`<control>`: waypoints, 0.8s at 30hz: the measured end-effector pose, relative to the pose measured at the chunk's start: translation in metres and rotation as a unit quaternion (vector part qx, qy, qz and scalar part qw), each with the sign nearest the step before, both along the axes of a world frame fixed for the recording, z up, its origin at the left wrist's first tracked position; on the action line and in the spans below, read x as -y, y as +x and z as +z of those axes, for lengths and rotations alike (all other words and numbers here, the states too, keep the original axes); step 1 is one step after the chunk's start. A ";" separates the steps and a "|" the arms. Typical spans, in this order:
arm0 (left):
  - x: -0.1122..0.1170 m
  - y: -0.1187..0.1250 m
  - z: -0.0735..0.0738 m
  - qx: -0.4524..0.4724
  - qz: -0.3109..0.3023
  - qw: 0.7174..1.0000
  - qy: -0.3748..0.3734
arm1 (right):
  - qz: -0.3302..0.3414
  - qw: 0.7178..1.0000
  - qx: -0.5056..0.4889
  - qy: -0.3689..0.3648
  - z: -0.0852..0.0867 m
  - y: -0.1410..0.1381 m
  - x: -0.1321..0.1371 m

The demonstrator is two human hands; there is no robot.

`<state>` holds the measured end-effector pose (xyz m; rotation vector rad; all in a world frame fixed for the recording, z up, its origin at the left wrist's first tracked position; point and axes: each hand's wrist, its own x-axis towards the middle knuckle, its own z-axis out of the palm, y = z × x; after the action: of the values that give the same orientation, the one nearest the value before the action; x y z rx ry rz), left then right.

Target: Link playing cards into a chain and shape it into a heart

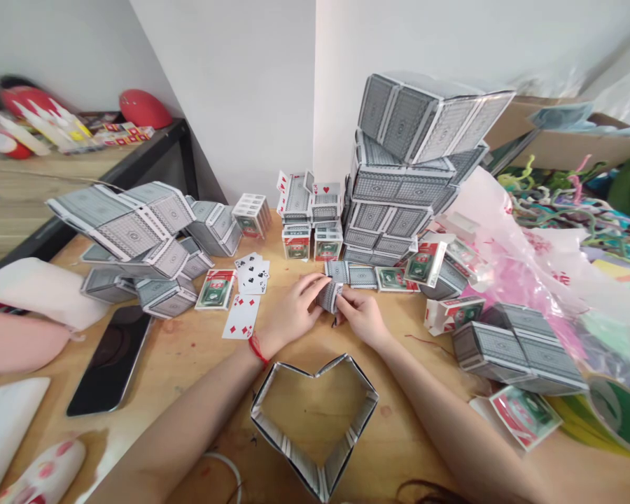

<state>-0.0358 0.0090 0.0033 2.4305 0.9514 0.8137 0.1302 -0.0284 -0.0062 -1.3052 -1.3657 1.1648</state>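
Observation:
Between my two hands, over the middle of the table, is a grey-backed playing card [327, 295] that looks bent. My left hand [300, 308] grips its left side, with the wrist wearing a red string. My right hand [361, 313] pinches its right edge. Just behind lie more grey-backed cards [362, 275] and a card box [396, 279]. Face-up cards, including a four of diamonds [241, 316], rest left of my left hand. Nearer to me, between my forearms, stands a heart-shaped frame [315, 448] built of cards.
A tall stack of card-built blocks [399, 182] rises behind my right hand. Other card structures stand at the left [136, 224] and right [519, 346]. A phone [110, 360] lies at the left. Card boxes [297, 241] stand at the back, and plastic bags [535, 259] crowd the right.

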 end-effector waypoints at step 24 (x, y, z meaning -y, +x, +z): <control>-0.001 0.000 0.002 -0.035 -0.025 0.999 0.009 | 0.002 1.000 0.010 -0.004 0.003 -0.002 0.005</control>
<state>-0.0361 0.0102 0.0057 2.5026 0.9084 0.7279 0.1279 -0.0333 -0.0031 -1.3245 -1.3801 1.1634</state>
